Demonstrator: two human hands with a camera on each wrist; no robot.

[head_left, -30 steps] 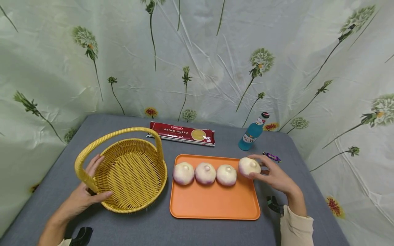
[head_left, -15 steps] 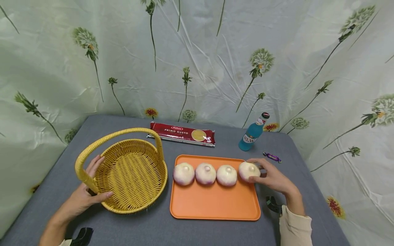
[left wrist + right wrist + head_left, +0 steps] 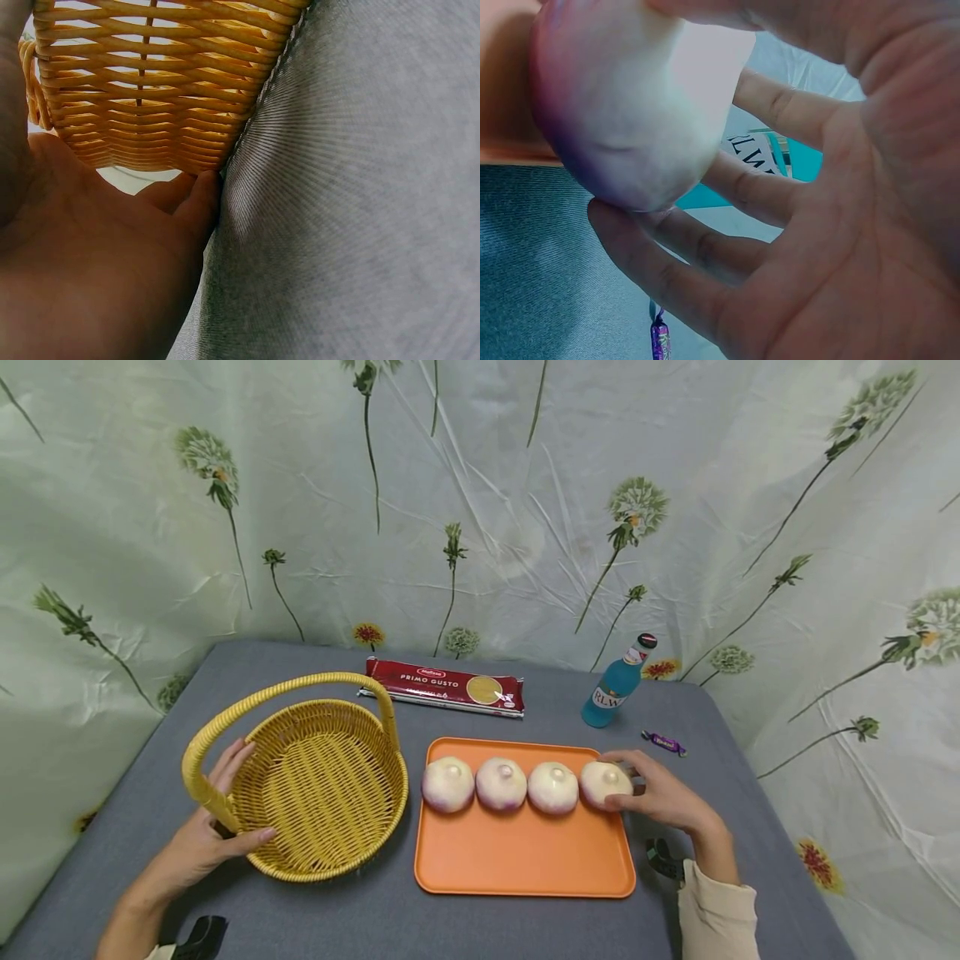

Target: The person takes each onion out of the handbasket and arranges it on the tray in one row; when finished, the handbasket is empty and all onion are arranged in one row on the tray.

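Note:
My right hand (image 3: 660, 789) holds a white-and-purple turnip (image 3: 602, 783) at the right end of the orange tray (image 3: 525, 860), thumb on the near side and fingers on the far side. In the right wrist view the turnip (image 3: 630, 112) fills the space between thumb and fingers. Left of it, several matching turnips (image 3: 501, 783) stand in a row along the tray's back. My left hand (image 3: 198, 835) grips the side of a yellow wicker basket (image 3: 322, 785) below one end of its arched handle. The left wrist view shows the palm close against the woven wall (image 3: 165, 90).
A red pasta packet (image 3: 446, 685) lies behind the tray. To the back right stands a blue bottle (image 3: 611, 689), with a purple-wrapped candy (image 3: 663, 743) near my right hand. A flower-printed curtain (image 3: 510, 510) hangs behind the grey tabletop (image 3: 337, 918).
My right hand has lowered the turnip slightly toward me onto the tray, in line with the others. My left hand and the basket have stayed put.

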